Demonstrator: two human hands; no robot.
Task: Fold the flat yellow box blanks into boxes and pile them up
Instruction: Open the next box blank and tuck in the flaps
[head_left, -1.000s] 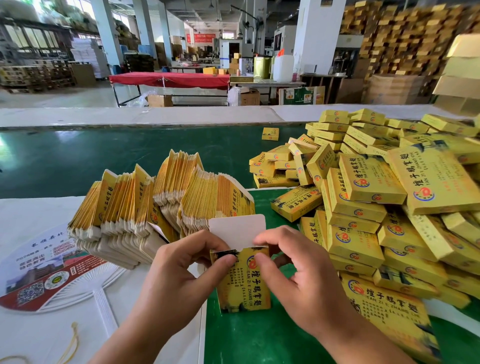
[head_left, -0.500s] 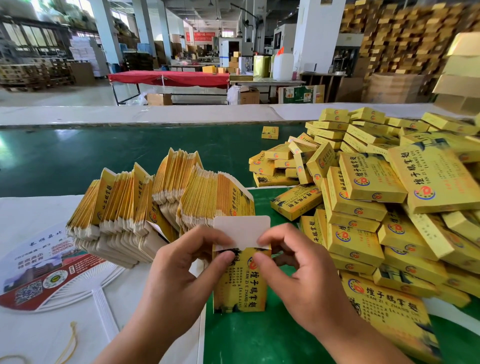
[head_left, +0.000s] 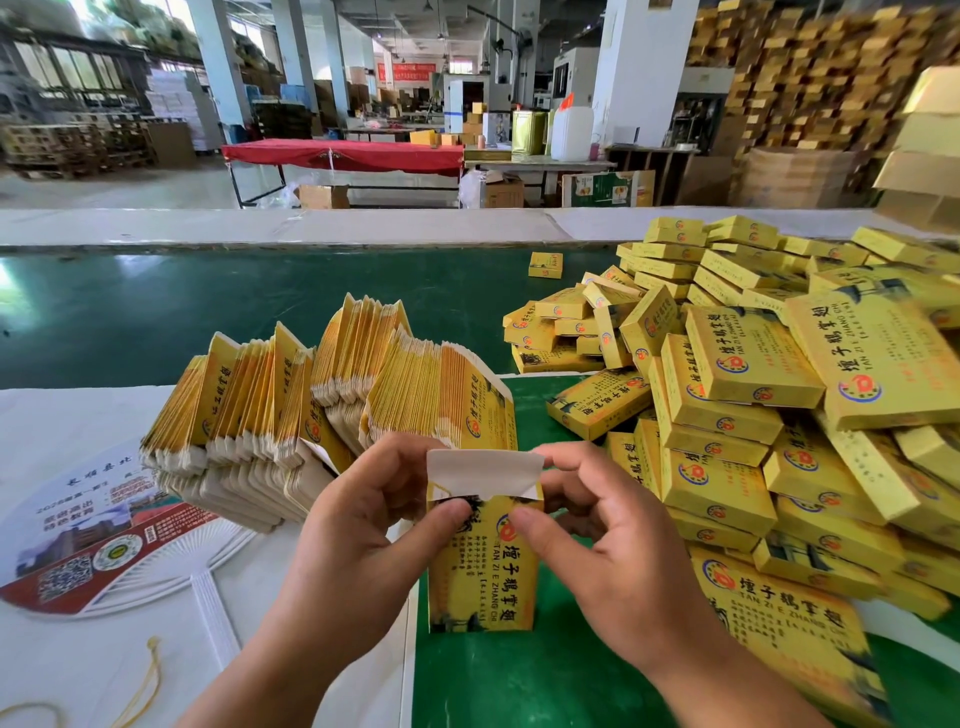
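Over the green table (head_left: 519, 686), both hands pinch one upright yellow box (head_left: 480, 566) at its top: left hand (head_left: 358, 525) and right hand (head_left: 597, 540) fingers curled around it, white flap (head_left: 483, 470) bent between them.

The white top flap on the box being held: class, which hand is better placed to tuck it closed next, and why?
Probably the right hand. Its fingers curl behind the white flap near its free corner, ready to press it down, while the left hand grips the box by its top corner, steadying it.
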